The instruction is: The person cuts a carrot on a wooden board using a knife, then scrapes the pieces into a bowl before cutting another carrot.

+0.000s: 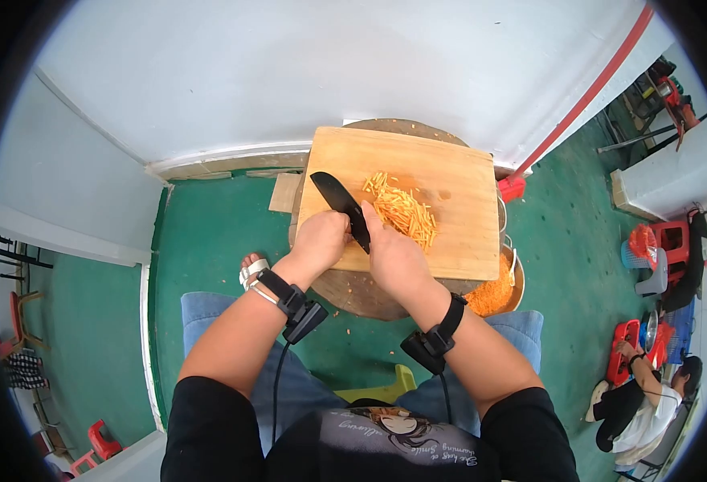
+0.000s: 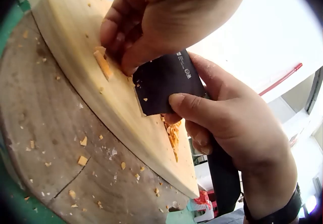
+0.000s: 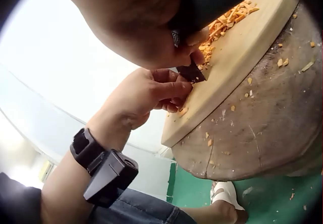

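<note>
A knife with a black blade (image 1: 336, 195) crosses the left part of the wooden cutting board (image 1: 458, 181). My right hand (image 1: 398, 259) grips it, the thumb (image 2: 194, 105) pressed on the side of the blade (image 2: 164, 80). Beside the blade, my left hand (image 1: 321, 241) has its fingers curled low over the board, the thumb by the cutting edge; whether anything is between those fingers is hidden. An orange piece (image 2: 103, 65) lies at its fingertips in the left wrist view. Thin orange strips (image 1: 402, 210) are heaped right of the knife.
The board rests on a round wooden block (image 1: 361, 296) strewn with orange bits. A metal bowl of orange shreds (image 1: 490, 297) stands below right. A white wall (image 1: 273, 72) rises behind the board. At the far right a person (image 1: 647, 414) sits near red containers.
</note>
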Tool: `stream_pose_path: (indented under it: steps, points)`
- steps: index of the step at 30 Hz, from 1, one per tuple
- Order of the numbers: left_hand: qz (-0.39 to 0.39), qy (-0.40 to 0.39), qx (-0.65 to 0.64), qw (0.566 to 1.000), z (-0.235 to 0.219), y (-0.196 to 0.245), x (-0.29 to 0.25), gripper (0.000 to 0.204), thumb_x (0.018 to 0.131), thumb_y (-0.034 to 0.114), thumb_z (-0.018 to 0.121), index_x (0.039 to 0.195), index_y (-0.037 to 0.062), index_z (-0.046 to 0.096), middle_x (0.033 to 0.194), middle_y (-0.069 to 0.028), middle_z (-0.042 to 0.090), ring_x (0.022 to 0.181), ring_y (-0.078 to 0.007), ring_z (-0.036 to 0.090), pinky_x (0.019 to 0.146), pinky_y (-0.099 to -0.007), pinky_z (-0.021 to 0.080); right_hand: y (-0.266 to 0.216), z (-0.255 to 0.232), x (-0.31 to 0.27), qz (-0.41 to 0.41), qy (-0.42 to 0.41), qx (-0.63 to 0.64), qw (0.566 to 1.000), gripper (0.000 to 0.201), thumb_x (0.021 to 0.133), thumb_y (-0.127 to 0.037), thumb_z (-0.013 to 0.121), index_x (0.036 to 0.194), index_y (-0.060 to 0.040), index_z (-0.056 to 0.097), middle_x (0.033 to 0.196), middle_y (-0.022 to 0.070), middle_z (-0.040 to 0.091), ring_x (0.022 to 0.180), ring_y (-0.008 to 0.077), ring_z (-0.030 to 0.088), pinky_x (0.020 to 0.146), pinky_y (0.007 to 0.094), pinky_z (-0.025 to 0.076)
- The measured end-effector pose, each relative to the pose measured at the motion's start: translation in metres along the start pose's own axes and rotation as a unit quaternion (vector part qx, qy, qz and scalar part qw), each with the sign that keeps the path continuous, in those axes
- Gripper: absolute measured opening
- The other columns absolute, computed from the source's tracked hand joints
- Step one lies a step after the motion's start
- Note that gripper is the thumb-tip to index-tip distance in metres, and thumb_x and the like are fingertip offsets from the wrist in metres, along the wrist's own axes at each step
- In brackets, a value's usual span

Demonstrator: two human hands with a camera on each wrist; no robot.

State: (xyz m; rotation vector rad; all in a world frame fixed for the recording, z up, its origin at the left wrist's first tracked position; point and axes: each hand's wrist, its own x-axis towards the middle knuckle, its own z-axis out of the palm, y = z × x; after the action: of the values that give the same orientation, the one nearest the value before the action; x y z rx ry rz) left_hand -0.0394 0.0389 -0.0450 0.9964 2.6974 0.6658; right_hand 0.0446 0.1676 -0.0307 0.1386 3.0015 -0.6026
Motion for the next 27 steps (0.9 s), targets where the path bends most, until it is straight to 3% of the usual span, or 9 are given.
stream_pose_path:
  steps: [3, 7, 13, 19, 25, 27]
  points:
    - [-0.011, -0.029, 0.023, 0.999, 0.002, -0.004, 0.003, 0.009, 0.074, 0.015, 0.064, 0.075, 0.006, 0.063, 0.072, -0.0167, 0.062, 0.072, -0.0353, 0.061, 0.063, -0.0427, 0.049, 0.005, 0.005, 0.003, -0.006, 0.015, 0.017, 1.0, 0.064, 0.079, -0.002, 0.047, 0.14, -0.0034, 0.026, 0.085, 0.0194, 0.061, 0.076, 0.0311, 0.064, 0.066, 0.0406, 0.051]
    - [0.004, -0.007, -0.003, 1.0, 0.005, -0.008, 0.002, 0.007, 0.073, 0.012, 0.062, 0.074, 0.0059, 0.063, 0.072, -0.0169, 0.062, 0.072, -0.0351, 0.061, 0.063, -0.0425, 0.048, 0.011, 0.007, 0.0, -0.046, 0.068, 0.06, 0.995, 0.064, 0.079, -0.001, 0.048, 0.139, -0.0044, 0.028, 0.085, 0.0197, 0.061, 0.077, 0.0329, 0.063, 0.066, 0.042, 0.05]
    - [-0.001, 0.002, 0.005, 1.0, 0.003, -0.006, 0.0, 0.008, 0.074, 0.014, 0.064, 0.074, 0.0059, 0.063, 0.072, -0.0165, 0.062, 0.071, -0.0347, 0.061, 0.063, -0.0422, 0.048, 0.003, -0.014, -0.008, 0.015, -0.003, 0.08, 0.997, 0.064, 0.078, 0.0, 0.049, 0.139, -0.004, 0.029, 0.081, 0.0188, 0.062, 0.073, 0.0334, 0.063, 0.065, 0.0425, 0.05]
    - [-0.025, -0.013, 0.006, 1.0, 0.003, -0.007, 0.0, 0.012, 0.074, 0.018, 0.065, 0.075, 0.0063, 0.064, 0.073, -0.016, 0.062, 0.074, -0.0338, 0.061, 0.065, -0.043, 0.048, 0.003, 0.002, -0.003, 0.003, 0.008, 0.012, 1.0, 0.064, 0.078, -0.002, 0.049, 0.139, -0.002, 0.028, 0.08, 0.0189, 0.062, 0.071, 0.0314, 0.063, 0.064, 0.0412, 0.051]
    - [-0.024, -0.047, -0.021, 0.998, -0.015, -0.013, -0.002, 0.013, 0.072, 0.013, 0.065, 0.08, 0.0032, 0.064, 0.076, -0.0177, 0.063, 0.077, -0.0346, 0.061, 0.067, -0.0409, 0.048, 0.008, 0.004, 0.0, -0.026, 0.026, 0.03, 0.999, 0.065, 0.078, -0.001, 0.049, 0.139, -0.004, 0.027, 0.082, 0.0184, 0.062, 0.073, 0.031, 0.064, 0.064, 0.0403, 0.051]
    - [0.021, -0.113, -0.008, 0.993, -0.034, -0.008, -0.009, 0.014, 0.07, 0.01, 0.065, 0.081, 0.0011, 0.063, 0.076, -0.0186, 0.063, 0.077, -0.0348, 0.061, 0.068, -0.0402, 0.048, 0.012, 0.005, 0.001, -0.023, 0.029, 0.02, 0.999, 0.065, 0.078, -0.001, 0.049, 0.139, -0.0044, 0.027, 0.083, 0.0183, 0.062, 0.073, 0.031, 0.064, 0.064, 0.0401, 0.051]
